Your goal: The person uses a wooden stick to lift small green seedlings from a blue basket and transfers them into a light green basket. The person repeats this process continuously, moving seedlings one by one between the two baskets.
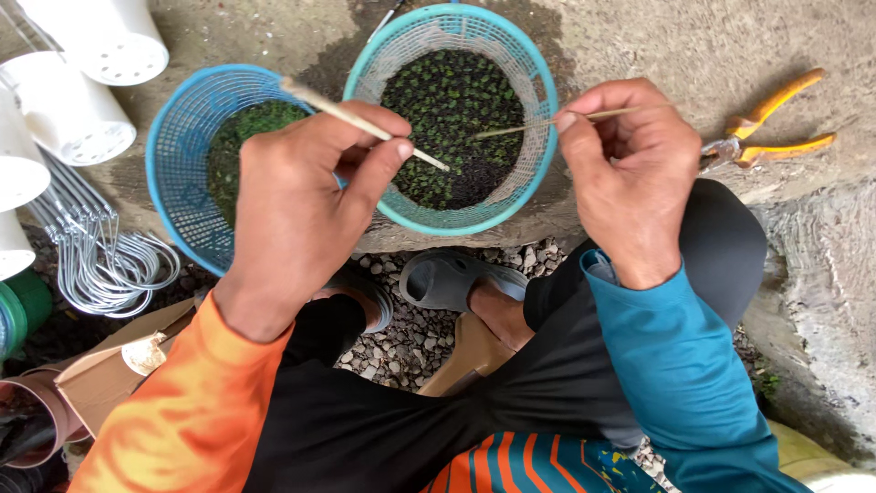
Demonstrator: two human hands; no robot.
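We sit low over a rough grey concrete ledge (693, 46), outdoors by the look of it, with loose gravel (411, 342) on the ground below it between our knees. Two round plastic mesh baskets stand on the ledge, touching side by side: a blue basket (182, 173) to the left and a turquoise basket (511, 196) to the right, each filled with tiny green seedlings on dark medium.

Our left hand (297, 215) is closed on a thin wooden stick (351, 117), pinched between thumb and forefinger, its tip reaching over the seedlings (447, 100) in the turquoise basket. Our right hand (630, 164) pinches a second, finer stick (547, 121) between thumb and fingertips, and its point also lies over that basket. The two tips are near each other but apart, above the middle of the seedlings. So we count two sticks, one per hand.

One pair of yellow-handled pliers (771, 132) lies on the concrete just beyond our right hand. At the left edge we see four white plastic pots (78, 119), partly cut off, and beside them a bundle of bent wire hangers (105, 260), too tangled to count. One grey sandal (452, 278) shows on our foot on the gravel.
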